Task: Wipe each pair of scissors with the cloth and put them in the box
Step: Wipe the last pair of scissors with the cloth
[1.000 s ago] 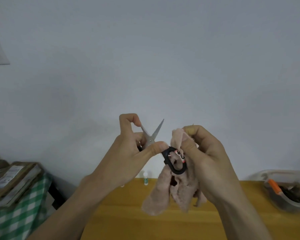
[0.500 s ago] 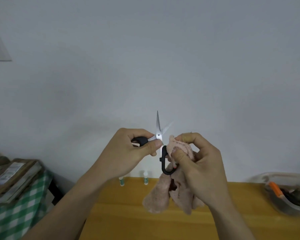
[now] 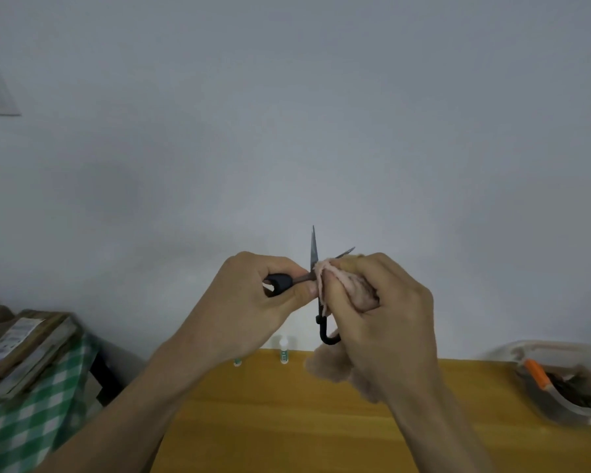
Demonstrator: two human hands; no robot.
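Note:
I hold a pair of black-handled scissors point(image 3: 313, 249) up in front of the wall, blades spread apart. My left hand point(image 3: 249, 298) grips one black handle loop. My right hand point(image 3: 386, 312) holds a pink fluffy cloth point(image 3: 342, 285) bunched round the pivot and the right-hand blade; the other handle loop hangs below it. The cloth's loose end point(image 3: 328, 367) dangles over the yellow table point(image 3: 287, 421). A clear plastic box point(image 3: 567, 401) at the right edge of the table holds an orange-handled tool and dark items.
Two small white bottles point(image 3: 283, 351) stand at the table's far edge against the wall. To the left, cardboard parcels point(image 3: 21, 343) lie on a green checked cloth point(image 3: 31, 414). A dark gap separates that stack from the table.
The scissors turned so one blade points straight up. My right hand moved the cloth up from the handle loop onto the pivot and blade. Both hands came closer together.

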